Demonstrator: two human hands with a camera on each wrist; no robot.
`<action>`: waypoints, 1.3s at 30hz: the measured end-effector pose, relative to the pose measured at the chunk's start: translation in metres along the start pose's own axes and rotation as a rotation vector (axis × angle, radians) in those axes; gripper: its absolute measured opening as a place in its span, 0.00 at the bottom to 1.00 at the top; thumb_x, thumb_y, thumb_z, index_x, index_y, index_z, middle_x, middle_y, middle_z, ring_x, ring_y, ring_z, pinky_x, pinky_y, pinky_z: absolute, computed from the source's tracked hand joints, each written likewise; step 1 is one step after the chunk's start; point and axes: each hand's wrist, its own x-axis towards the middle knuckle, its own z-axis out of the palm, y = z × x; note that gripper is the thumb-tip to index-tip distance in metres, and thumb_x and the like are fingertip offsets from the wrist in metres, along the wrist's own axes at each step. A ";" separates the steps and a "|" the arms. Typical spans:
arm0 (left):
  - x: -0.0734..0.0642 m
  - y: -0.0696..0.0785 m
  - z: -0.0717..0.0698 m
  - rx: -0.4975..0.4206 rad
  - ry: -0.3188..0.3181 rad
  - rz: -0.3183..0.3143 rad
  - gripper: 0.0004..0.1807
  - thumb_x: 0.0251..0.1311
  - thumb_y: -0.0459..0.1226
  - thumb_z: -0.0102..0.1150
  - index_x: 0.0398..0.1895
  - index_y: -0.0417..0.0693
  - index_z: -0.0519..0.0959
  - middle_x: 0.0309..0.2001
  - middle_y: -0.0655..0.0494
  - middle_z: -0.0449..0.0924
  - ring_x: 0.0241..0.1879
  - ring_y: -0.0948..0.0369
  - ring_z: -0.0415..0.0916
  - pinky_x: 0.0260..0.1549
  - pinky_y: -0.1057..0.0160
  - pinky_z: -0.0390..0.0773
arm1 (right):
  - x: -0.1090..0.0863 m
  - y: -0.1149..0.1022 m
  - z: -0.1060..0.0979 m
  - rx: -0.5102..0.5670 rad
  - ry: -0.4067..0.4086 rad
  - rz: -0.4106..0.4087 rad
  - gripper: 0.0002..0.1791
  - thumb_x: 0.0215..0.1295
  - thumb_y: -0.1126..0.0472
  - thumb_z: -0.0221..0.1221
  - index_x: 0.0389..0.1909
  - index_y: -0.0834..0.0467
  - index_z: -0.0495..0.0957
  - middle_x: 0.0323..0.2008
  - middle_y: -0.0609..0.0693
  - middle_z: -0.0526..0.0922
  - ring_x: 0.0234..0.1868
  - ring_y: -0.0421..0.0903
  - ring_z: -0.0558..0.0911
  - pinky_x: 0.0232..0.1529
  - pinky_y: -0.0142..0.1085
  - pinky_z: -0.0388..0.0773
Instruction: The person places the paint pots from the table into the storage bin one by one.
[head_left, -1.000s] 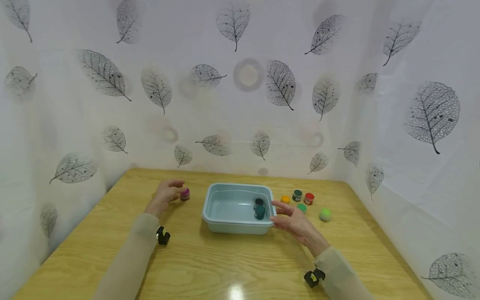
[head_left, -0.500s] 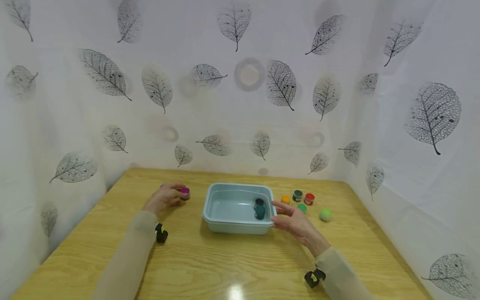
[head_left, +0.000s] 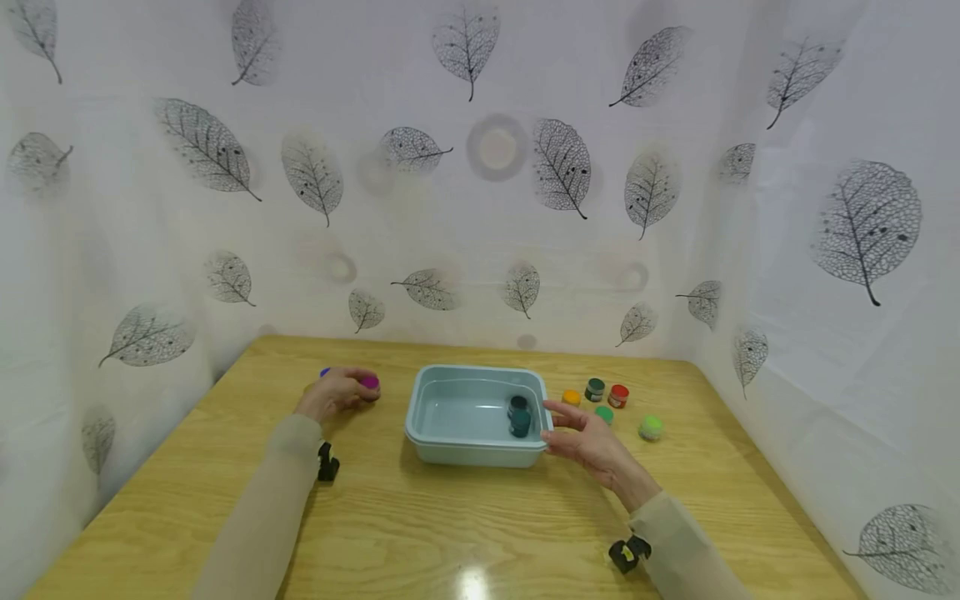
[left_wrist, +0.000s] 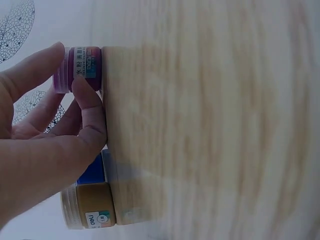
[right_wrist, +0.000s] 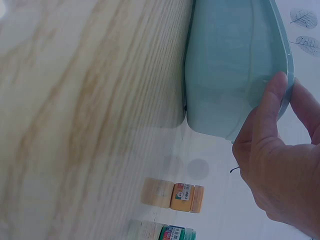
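Note:
Near the table's left side my left hand [head_left: 339,392] pinches a small purple paint jar [head_left: 370,384], which stands upright on the table. In the left wrist view its fingertips [left_wrist: 82,85] touch the labelled side and the clear lid. A light blue plastic tub [head_left: 442,454] sits mid-table, holding two dark-lidded paint jars [head_left: 519,423] at its right end. My right hand [head_left: 592,446] grips the tub's right rim, with a finger and thumb on either side of the edge in the right wrist view.
Beside the left hand stand a blue jar [left_wrist: 92,172] and an ochre jar [left_wrist: 95,205]. Right of the tub are several paint jars: orange [head_left: 572,398], dark green [head_left: 595,389], red [head_left: 618,396], green [head_left: 603,414] and lime [head_left: 651,428]. A leaf-print curtain [head_left: 465,208] borders the table.
My left hand has lowered slightly and closed its fingers around the purple jar. A blue lid now shows behind that hand. The right hand and tub have stayed put.

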 end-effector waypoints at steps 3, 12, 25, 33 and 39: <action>0.001 -0.001 -0.001 -0.010 -0.005 0.002 0.33 0.59 0.24 0.61 0.69 0.30 0.62 0.56 0.38 0.74 0.45 0.57 0.79 0.51 0.60 0.82 | -0.001 0.000 0.000 -0.004 -0.002 0.000 0.37 0.65 0.67 0.62 0.73 0.61 0.59 0.62 0.68 0.65 0.39 0.41 0.82 0.45 0.33 0.85; 0.001 0.000 -0.001 -0.009 0.006 0.000 0.33 0.58 0.29 0.65 0.67 0.33 0.66 0.53 0.43 0.78 0.44 0.58 0.80 0.51 0.59 0.82 | -0.002 0.001 0.000 -0.008 -0.012 -0.008 0.38 0.65 0.67 0.62 0.74 0.61 0.58 0.62 0.69 0.65 0.39 0.41 0.83 0.52 0.40 0.84; -0.003 0.004 0.001 -0.067 0.020 0.042 0.34 0.60 0.31 0.65 0.68 0.32 0.63 0.59 0.38 0.71 0.43 0.60 0.81 0.58 0.56 0.80 | -0.002 0.000 0.001 0.012 -0.009 -0.005 0.39 0.64 0.68 0.62 0.74 0.62 0.58 0.62 0.69 0.65 0.40 0.42 0.83 0.52 0.40 0.84; -0.007 0.015 0.007 -0.052 0.009 0.121 0.38 0.60 0.33 0.66 0.71 0.34 0.60 0.65 0.33 0.65 0.50 0.57 0.78 0.64 0.54 0.74 | -0.003 -0.001 0.000 0.006 -0.016 -0.006 0.39 0.65 0.67 0.62 0.74 0.62 0.57 0.64 0.70 0.63 0.39 0.42 0.83 0.51 0.39 0.84; -0.011 0.025 0.016 -0.095 0.005 0.168 0.36 0.62 0.32 0.64 0.71 0.34 0.61 0.64 0.34 0.64 0.48 0.58 0.79 0.66 0.51 0.72 | -0.003 -0.003 0.001 0.003 -0.016 -0.008 0.38 0.65 0.68 0.62 0.74 0.62 0.58 0.63 0.69 0.63 0.39 0.42 0.83 0.51 0.39 0.84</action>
